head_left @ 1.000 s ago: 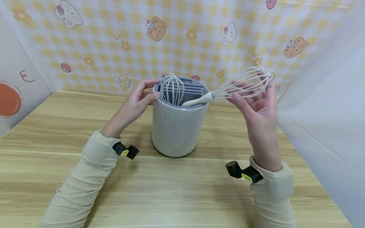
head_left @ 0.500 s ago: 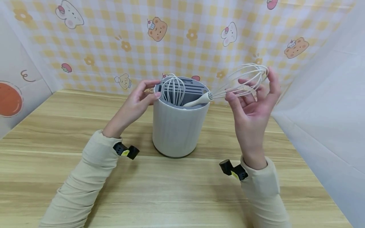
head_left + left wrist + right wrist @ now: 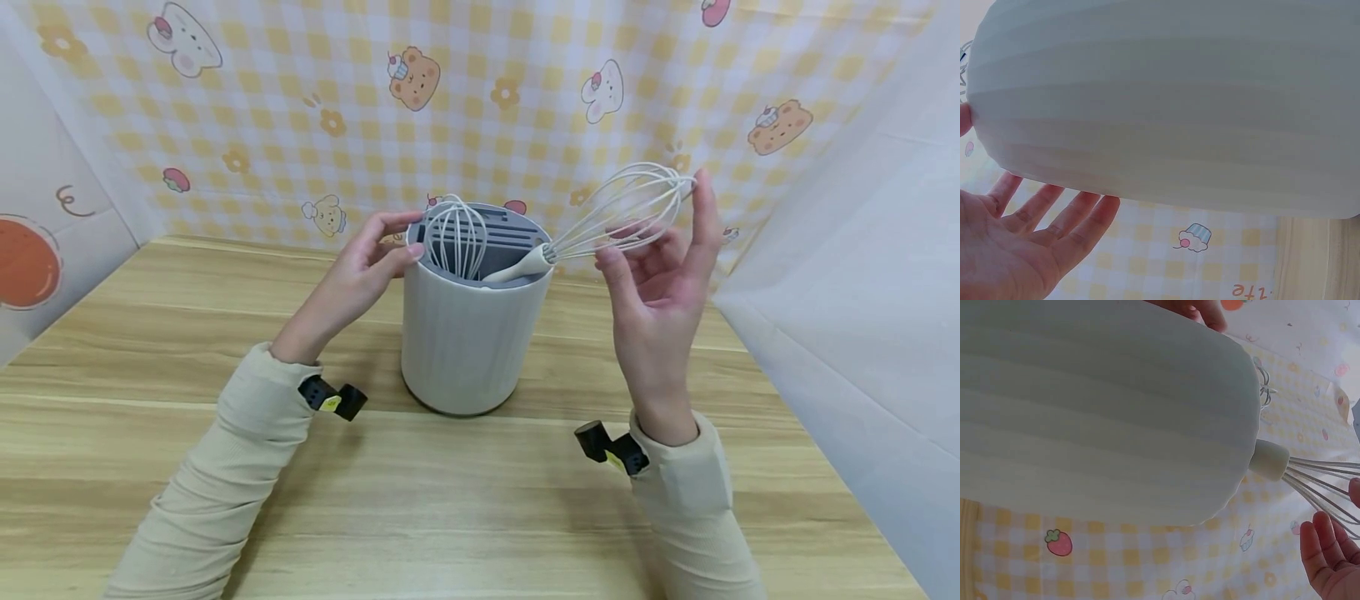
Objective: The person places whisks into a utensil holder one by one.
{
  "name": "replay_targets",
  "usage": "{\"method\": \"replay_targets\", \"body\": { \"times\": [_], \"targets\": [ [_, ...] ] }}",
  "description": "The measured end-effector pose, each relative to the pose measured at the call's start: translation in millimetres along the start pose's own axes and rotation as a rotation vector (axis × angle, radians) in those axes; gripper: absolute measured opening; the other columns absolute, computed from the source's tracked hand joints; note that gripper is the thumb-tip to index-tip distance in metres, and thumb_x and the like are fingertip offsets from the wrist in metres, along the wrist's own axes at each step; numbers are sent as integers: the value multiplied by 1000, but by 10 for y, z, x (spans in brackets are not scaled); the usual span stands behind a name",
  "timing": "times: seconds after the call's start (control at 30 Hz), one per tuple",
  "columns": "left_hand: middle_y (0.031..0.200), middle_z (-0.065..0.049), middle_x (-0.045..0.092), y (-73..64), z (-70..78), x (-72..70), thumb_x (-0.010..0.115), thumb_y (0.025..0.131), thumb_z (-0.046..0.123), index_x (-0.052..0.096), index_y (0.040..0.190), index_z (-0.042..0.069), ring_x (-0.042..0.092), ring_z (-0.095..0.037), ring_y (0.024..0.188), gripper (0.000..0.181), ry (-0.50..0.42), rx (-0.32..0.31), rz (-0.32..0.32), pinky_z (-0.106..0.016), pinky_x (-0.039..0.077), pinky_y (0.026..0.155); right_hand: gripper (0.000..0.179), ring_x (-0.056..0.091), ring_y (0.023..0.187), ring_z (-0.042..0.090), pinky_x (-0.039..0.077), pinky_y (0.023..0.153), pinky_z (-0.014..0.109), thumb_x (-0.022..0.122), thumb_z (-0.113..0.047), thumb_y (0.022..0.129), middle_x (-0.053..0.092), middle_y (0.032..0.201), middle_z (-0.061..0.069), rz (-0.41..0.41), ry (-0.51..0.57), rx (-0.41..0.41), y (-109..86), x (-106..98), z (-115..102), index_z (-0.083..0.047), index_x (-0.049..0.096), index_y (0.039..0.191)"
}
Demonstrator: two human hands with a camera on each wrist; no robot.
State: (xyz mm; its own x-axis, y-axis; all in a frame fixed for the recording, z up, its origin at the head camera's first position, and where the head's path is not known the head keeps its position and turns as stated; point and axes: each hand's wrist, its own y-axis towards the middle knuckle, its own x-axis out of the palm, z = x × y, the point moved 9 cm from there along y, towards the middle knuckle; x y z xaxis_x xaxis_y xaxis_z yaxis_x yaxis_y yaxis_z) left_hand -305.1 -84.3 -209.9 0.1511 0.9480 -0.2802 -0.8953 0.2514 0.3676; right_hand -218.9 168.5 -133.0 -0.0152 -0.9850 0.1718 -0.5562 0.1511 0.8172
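A ribbed off-white utensil holder (image 3: 468,346) with a grey slotted top stands upright on the table. My left hand (image 3: 367,257) grips its upper left side, thumb in front; in the left wrist view the fingertips (image 3: 1088,200) touch the wall. At the holder's right rim, a cream-handled whisk (image 3: 528,263) leans outward, its handle end inside the opening. Around its wire loops is my right hand (image 3: 663,287), thumb at the underside and index fingertip at the far end. A smaller whisk (image 3: 456,235) pokes up, wires uppermost, from the left of the opening.
The wood-grain table (image 3: 450,508) spreads around the holder. Behind it hangs a yellow checked cloth (image 3: 502,50) with cartoon prints. Pale sheets close off both sides, the right sheet (image 3: 847,275) near my right hand.
My right hand has shifted left, and its index finger now sits at the tip of the loops. The leaning whisk has slid slightly left and tilted up. My left hand stays put.
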Motion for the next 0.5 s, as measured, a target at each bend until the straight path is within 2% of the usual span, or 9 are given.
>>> {"method": "replay_targets", "body": {
  "times": [0.2, 0.4, 0.5],
  "targets": [
    [142, -9, 38, 2, -10, 7, 49, 96, 26, 38, 138, 11, 53, -26, 114, 46, -1, -1, -2, -44, 47, 97, 80, 56, 79, 22, 50, 73, 25, 62, 11, 81, 55, 90, 11, 32, -9, -18, 10, 9, -4, -5, 17, 146],
    [142, -9, 38, 4, -18, 3, 49, 95, 27, 38, 138, 12, 54, -25, 112, 46, -1, -3, 1, -43, 47, 97, 70, 56, 74, 21, 47, 68, 25, 65, 8, 79, 55, 84, 10, 73, -34, -74, 24, 30, -19, -3, 25, 136],
    [142, -9, 38, 5, -15, 2, 49, 95, 26, 38, 138, 12, 54, -25, 112, 46, 0, 3, 0, -43, 47, 97, 68, 56, 75, 21, 47, 69, 24, 65, 6, 80, 54, 86, 9, 70, -65, -78, 22, 53, -14, -3, 27, 136]
  ]
}}
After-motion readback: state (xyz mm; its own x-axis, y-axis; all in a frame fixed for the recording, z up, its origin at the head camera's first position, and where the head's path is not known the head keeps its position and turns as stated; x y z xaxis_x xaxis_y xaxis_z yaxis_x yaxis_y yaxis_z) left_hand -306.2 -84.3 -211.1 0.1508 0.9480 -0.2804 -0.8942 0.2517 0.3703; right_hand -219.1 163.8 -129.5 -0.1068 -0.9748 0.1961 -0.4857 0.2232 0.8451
